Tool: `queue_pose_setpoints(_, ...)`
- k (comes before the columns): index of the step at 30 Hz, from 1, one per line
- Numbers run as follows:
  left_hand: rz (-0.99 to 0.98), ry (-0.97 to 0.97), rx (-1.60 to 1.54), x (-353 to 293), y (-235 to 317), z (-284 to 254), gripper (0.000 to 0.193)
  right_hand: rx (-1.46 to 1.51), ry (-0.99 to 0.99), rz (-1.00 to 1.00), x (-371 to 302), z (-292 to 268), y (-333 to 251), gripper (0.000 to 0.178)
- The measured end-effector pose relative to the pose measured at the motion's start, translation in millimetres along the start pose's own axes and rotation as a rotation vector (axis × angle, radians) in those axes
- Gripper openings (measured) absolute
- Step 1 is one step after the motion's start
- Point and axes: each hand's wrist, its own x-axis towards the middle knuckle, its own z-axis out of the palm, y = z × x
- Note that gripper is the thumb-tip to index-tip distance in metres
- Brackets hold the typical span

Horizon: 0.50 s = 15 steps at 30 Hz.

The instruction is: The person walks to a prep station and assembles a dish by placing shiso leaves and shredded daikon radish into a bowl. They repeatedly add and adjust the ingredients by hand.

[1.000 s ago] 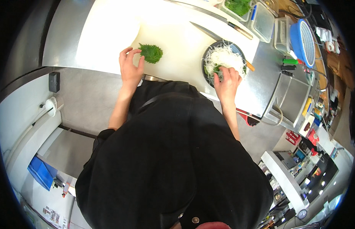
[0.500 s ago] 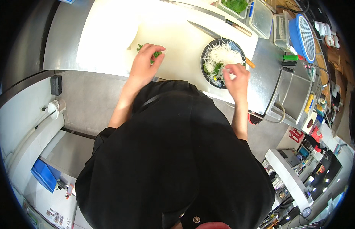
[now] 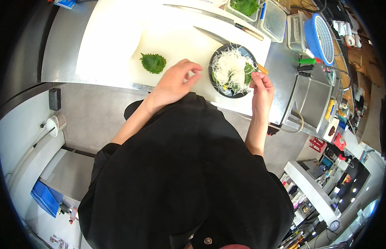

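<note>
A round dark bowl (image 3: 211,74) on the cutting board holds a heap of shredded white strands (image 3: 229,64) with green leaves tucked around it. At the bowl's right edge my right hand (image 3: 262,92) is pinched, fingertips close against a green leaf (image 3: 248,71) and loose strands. What lies between those fingertips is too small to make out. My left hand (image 3: 176,82) hovers left of the bowl, empty, with thumb and fingers curved and apart. Further left a serrated green leaf (image 3: 153,63) lies flat on the white board.
Behind the bowl a knife (image 3: 209,35) lies partly hidden; a longer knife (image 3: 249,31) lies beyond. A tub of green leaves (image 3: 244,6), clear containers (image 3: 272,25) and a blue basket (image 3: 319,39) stand at the far right. A metal sink (image 3: 313,99) is right of the board.
My left hand has moved right, away from the serrated leaf, which now lies uncovered on the board. My right hand has shifted to the bowl's right edge, where a leaf now shows upright beside the strands.
</note>
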Motion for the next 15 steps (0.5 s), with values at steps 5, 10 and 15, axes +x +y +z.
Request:
queue_pose_setpoints(5, 0.427, 0.142, 0.166, 44.6, 23.8, 57.4, 0.042, 0.282, -0.022, 0.148, -6.9, 13.6, -3.6, 0.009)
queue_pose_setpoints(10, 0.424, 0.153, 0.11, 64.0, 24.2, 79.7, 0.039, 0.288, -0.075, 0.162, -11.6, 25.1, 2.1, 0.012)
queue_pose_setpoints(15, -0.021, -0.055, -0.212, 69.8, 12.1, 74.5, 0.022, -0.037, -0.047, 0.016, -13.0, 18.5, 18.0, 0.015)
